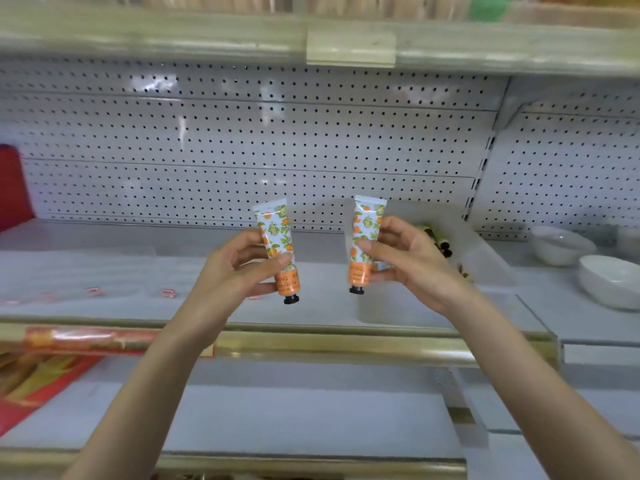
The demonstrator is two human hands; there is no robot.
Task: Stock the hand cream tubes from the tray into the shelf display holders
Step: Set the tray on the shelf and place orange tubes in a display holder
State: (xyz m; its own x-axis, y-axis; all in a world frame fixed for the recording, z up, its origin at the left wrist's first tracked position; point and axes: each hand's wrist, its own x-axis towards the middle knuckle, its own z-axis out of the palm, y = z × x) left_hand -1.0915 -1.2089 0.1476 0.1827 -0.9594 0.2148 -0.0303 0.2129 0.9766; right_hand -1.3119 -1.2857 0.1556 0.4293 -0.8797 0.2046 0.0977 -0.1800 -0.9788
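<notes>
My left hand (239,268) holds one hand cream tube (277,237) upright, black cap down, its orange-and-green fruit print facing me. My right hand (401,258) pinches a second matching tube (363,237) the same way, cap down. Both tubes hover above the middle shelf (138,271), about a hand's width apart. Behind my right hand stands a clear plastic tray (485,258) with several more tubes lying in it, partly hidden by the hand. No display holder is clearly visible.
White pegboard (242,150) backs the shelf. Two white bowls (609,282) sit at the right. A red item (14,188) stands at the far left. A gold rail (311,344) edges the shelf, with red packaging (52,368) on the lower shelf at left.
</notes>
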